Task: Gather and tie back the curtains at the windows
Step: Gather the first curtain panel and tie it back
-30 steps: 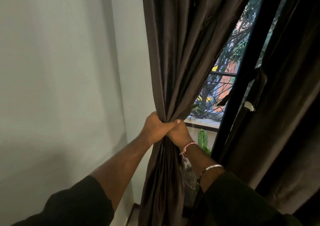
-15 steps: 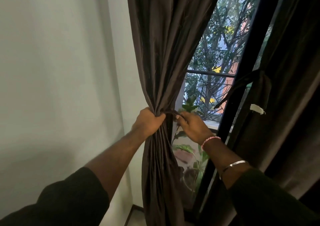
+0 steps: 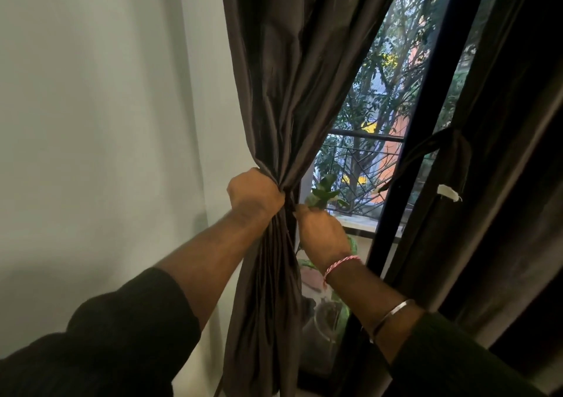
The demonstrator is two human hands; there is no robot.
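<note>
The left hand is clenched tight around the dark brown satin curtain, bunching its folds into a narrow waist just right of the knuckles. The right hand, just right of and slightly below the left, has its fingers curled at that same waist, pinching something thin and dark there that is too small to identify. The curtain hangs with its long axis vertical, fanning wide above the fists and falling in a tight column below them, beside the black window frame.

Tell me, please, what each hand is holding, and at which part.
The left hand grips the dark brown curtain at its gathered waist. The right hand pinches something dark, perhaps a tie-back, at the bunch's right edge; it is too small to tell.
</note>
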